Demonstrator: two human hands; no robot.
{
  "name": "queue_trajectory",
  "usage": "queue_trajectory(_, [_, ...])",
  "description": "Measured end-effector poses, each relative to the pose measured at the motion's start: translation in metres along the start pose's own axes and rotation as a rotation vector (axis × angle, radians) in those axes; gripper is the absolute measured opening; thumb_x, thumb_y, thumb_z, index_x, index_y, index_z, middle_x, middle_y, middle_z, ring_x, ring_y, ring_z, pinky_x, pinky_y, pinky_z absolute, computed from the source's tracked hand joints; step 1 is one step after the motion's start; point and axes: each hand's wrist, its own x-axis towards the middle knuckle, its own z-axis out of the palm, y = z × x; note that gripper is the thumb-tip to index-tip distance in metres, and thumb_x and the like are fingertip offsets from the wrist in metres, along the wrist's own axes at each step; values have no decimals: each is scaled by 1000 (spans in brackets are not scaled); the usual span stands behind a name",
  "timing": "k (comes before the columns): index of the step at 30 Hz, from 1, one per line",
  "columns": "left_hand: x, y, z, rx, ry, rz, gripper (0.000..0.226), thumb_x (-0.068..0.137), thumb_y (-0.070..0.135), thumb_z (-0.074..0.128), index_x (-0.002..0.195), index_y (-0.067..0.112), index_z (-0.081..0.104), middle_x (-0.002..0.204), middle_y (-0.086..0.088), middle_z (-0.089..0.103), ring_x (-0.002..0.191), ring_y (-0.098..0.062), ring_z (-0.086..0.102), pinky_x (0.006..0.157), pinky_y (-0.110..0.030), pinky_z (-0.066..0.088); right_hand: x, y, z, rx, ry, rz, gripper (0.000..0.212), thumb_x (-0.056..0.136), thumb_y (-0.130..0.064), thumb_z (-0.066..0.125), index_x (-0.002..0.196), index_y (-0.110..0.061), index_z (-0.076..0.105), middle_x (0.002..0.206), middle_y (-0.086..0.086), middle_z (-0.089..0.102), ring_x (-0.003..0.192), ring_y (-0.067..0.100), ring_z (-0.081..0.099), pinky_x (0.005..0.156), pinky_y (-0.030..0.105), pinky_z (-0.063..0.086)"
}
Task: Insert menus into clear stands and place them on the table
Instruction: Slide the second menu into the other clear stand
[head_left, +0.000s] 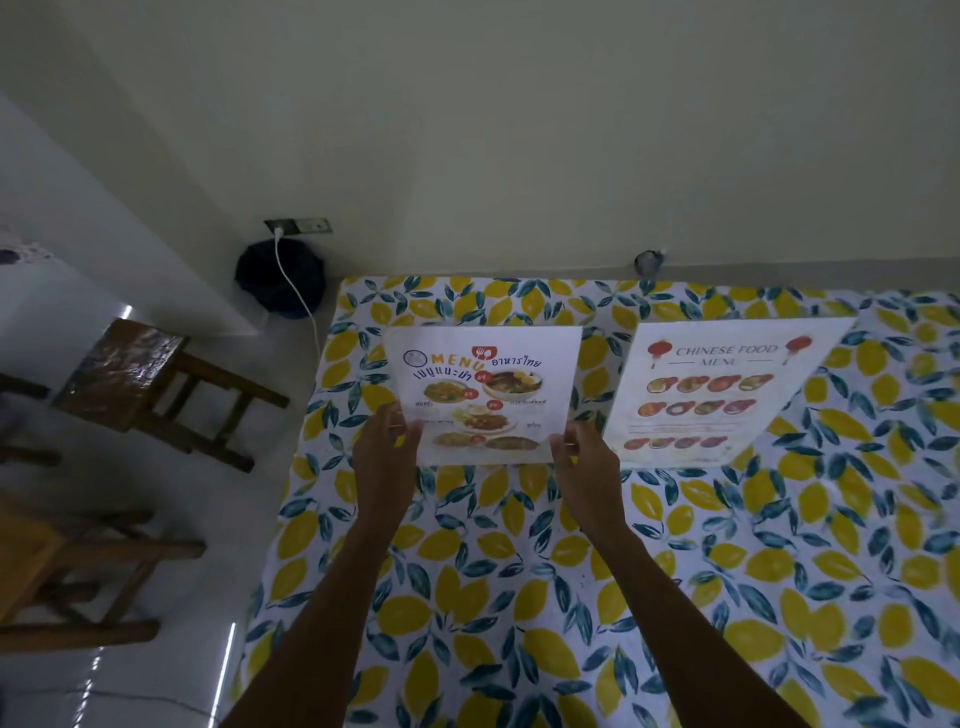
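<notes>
Table (519, 597) under lemon-print cloth, against the wall. Chinese food menu (727, 389) upright at rear right. Thai menu (483, 389) raised near rear centre, just left of it, pinched at lower side edges: left hand (384, 462) on left edge, right hand (584, 467) on right edge, fingers (566, 441) closed on sheet.
</notes>
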Motion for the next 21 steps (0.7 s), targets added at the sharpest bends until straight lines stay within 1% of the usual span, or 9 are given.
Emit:
queue_trajectory(2, [-1, 1, -1, 18, 10, 12, 16, 95, 23, 63, 86, 26, 49, 77, 11, 50, 69, 2, 49, 56, -5, 36, 0, 1, 1, -6, 8, -8, 16, 98, -28, 53, 96, -14, 58, 90, 7, 67, 85, 23, 65, 66, 30, 43])
queue_trajectory(5, [-2, 1, -1, 14, 22, 18, 18, 95, 21, 64, 85, 24, 49, 75, 13, 48, 69, 10, 49, 57, -3, 36, -1, 2, 1, -8, 8, -15, 14, 98, -28, 53, 94, -14, 57, 86, 2, 64, 84, 21, 64, 65, 29, 41])
queue_trajectory(6, [-2, 1, -1, 12, 21, 16, 18, 95, 21, 64, 85, 24, 49, 76, 12, 49, 69, 9, 49, 58, -3, 36, -2, 1, 1, -6, 7, -17, 14, 98, -27, 54, 94, -14, 57, 85, 0, 62, 83, 20, 63, 65, 28, 40])
queue_trajectory(9, [-2, -1, -2, -13, 8, 7, 17, 94, 23, 64, 86, 26, 50, 78, 10, 53, 71, -1, 51, 57, -5, 37, -3, 0, 1, 1, 3, -11, 14, 98, -27, 54, 95, -14, 58, 86, -2, 62, 83, 19, 63, 65, 27, 40])
queue_trajectory(11, [-2, -3, -2, -41, -5, 12, 14, 94, 24, 65, 88, 27, 52, 82, 8, 57, 76, -6, 57, 59, -8, 37, -3, 1, 1, 3, 4, -10, 14, 98, -27, 53, 96, -14, 58, 88, 1, 65, 85, 20, 64, 66, 27, 40])
queue_trajectory(13, [-2, -5, -2, -58, -11, 15, 9, 93, 24, 65, 93, 25, 56, 88, 5, 62, 82, -9, 61, 61, -14, 40, -2, 2, 2, 8, 6, -11, 15, 98, -27, 53, 96, -14, 58, 92, 5, 68, 87, 21, 65, 67, 28, 42])
queue_trajectory(16, [-2, -7, -3, -73, -24, 8, 10, 94, 24, 65, 101, 19, 61, 93, 3, 64, 85, -9, 62, 61, -10, 40, -1, 2, 2, 7, 10, -16, 15, 97, -27, 53, 97, -13, 59, 94, 7, 70, 87, 21, 66, 68, 31, 48])
queue_trajectory(18, [-3, -7, -4, -91, -34, 12, 13, 94, 24, 65, 105, 18, 62, 98, 3, 66, 88, -8, 64, 63, -12, 44, -1, 2, 1, 7, 10, -17, 16, 97, -28, 53, 98, -14, 60, 96, 6, 70, 88, 21, 66, 71, 34, 53])
queue_trajectory(21, [-3, -9, -4, -86, -49, 5, 21, 94, 26, 65, 113, 18, 63, 105, 2, 68, 91, -8, 65, 65, -14, 46, -1, 3, -1, 5, 3, -21, 15, 97, -27, 53, 101, -15, 61, 98, 5, 70, 89, 21, 66, 73, 35, 53])
